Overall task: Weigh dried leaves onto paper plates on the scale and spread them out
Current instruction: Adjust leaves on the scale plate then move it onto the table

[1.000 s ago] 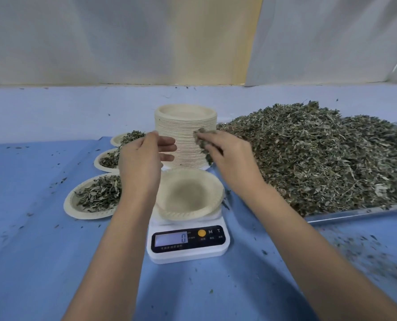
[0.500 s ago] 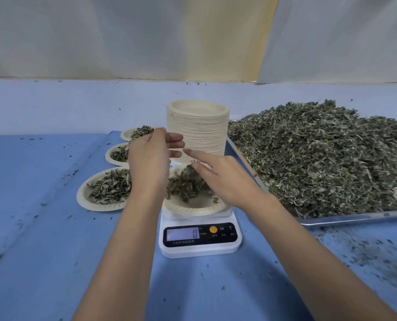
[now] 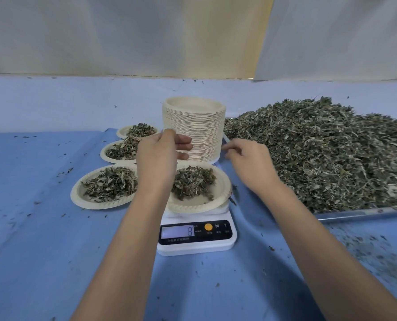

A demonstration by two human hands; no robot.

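Observation:
A white digital scale [image 3: 196, 236] sits in the middle of the blue cloth, its display lit. On it rests a paper plate [image 3: 218, 195] holding a small heap of dried leaves [image 3: 193, 180]. My left hand [image 3: 158, 158] hovers above the plate's left side, fingers loosely curled and holding nothing. My right hand [image 3: 248, 163] hangs to the right of the plate, between it and the large pile of dried leaves [image 3: 327, 149], with fingers relaxed and empty.
A tall stack of paper plates [image 3: 197, 130] stands just behind the scale. Three filled plates [image 3: 100, 198] line up to the left. The big pile lies on a metal tray [image 3: 359, 215] at the right. Loose leaf bits dot the cloth.
A handful of leaves dropped onto the plate on the scale. My right hand then let go and pulled back to the right, toward the pile. The scale reading rose from zero.

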